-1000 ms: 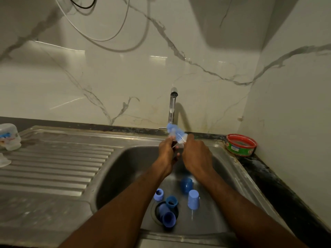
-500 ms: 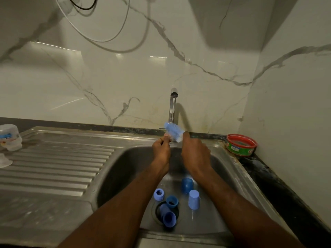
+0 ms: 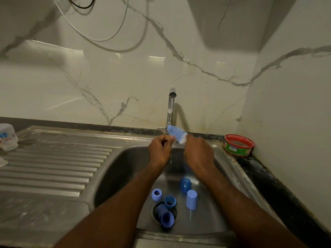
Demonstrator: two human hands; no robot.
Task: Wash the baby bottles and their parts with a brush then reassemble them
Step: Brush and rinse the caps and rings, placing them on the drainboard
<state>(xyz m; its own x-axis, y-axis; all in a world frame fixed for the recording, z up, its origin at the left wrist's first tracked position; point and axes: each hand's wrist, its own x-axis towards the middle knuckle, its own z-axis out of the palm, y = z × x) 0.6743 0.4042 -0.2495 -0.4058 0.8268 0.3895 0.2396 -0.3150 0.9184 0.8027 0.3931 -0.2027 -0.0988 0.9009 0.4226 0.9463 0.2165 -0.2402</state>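
Five blue bottle parts are counted on the sink floor — a ring (image 3: 157, 194), a collar (image 3: 170, 201), a piece over the drain (image 3: 166, 218), a dark cap (image 3: 185, 185) and a pale cap (image 3: 191, 202). One bottle (image 3: 176, 135) is held up at the one tap (image 3: 171, 108). Two hands are seen — left (image 3: 160, 152), right (image 3: 198, 154). One red-rimmed tub (image 3: 239, 145) is counted on the counter and one white container (image 3: 8, 136) on the drainboard.

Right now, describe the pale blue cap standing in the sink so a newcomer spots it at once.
Look into the steel sink basin, at the blue parts by the drain. The pale blue cap stands alone right of the drain, closed end up. Its neighbours are darker or show open mouths.
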